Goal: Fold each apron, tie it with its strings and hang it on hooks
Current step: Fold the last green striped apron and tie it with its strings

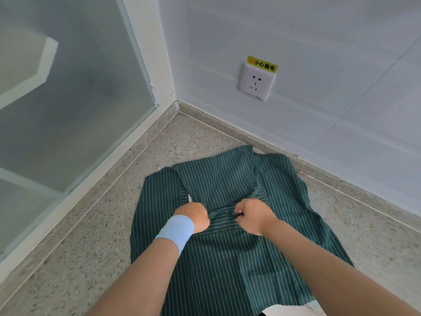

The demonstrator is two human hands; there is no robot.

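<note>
We have the apron spread on the speckled floor, in the corner between the frosted glass panel on the left and the white wall at the far side. Dark green, thin white stripes. Far part is already folded in: two flaps overlap near the wall, and the rest runs flat toward us.

Handling: light, soft woven cloth, no stiffness, so it will sag and crease wherever we lift it. Not slippery or fragile. Best to grip at hems or fold edges and keep both sides level (one-sided pulls will skew the fold).

Hands sit at the middle of the cloth, on top of it, close together. Our left hand (blue wristband on that wrist) is clenched at the near edge of the folded flap. Our right hand is also closed, pinching a bit of fabric or possibly a string, too small to tell. A bunched ridge of cloth runs between the two fists.

Wall socket with yellow warning label sits above, well clear of the cloth. No hooks in view.
</note>
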